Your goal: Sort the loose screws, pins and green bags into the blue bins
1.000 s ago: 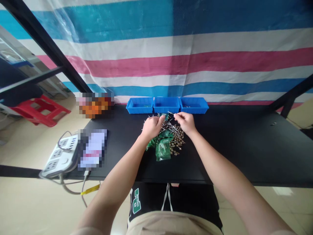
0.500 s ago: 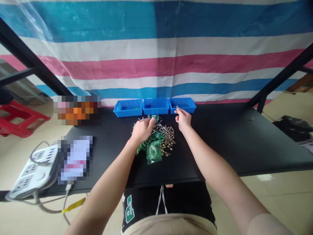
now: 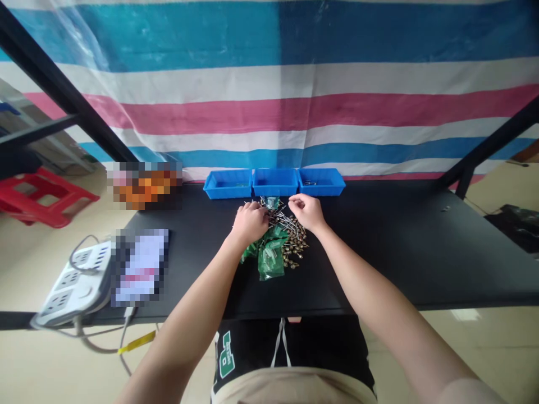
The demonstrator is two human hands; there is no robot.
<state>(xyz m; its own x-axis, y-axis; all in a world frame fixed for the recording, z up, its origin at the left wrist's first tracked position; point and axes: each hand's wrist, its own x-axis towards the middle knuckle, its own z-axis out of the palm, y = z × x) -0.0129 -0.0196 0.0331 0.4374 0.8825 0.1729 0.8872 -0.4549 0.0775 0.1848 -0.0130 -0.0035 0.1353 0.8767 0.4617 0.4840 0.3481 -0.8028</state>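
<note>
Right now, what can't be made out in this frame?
Head view only:
- Whether the left hand or right hand grips anything: the fingers curl over the metal parts pile, and any grip is too small to tell.
- Contents of the blue trays: tiny, partly behind the near walls.
- Items under the orange patch and white patch: pixelated over.
- Contents of the green bags: too small.

Big striped tarp (image 3: pixel 295 106) in blue, white and pink fills the whole top of the frame, with black frame bars (image 3: pixel 63 92) crossing the upper left. Black table (image 3: pixel 400 247) across the middle. White power strip (image 3: pixel 73 283) hangs off its lower-left corner, its cable carrying a yellow tag (image 3: pixel 137 342). Red plastic stool (image 3: pixel 37 196) sits on the floor at far left.
</note>
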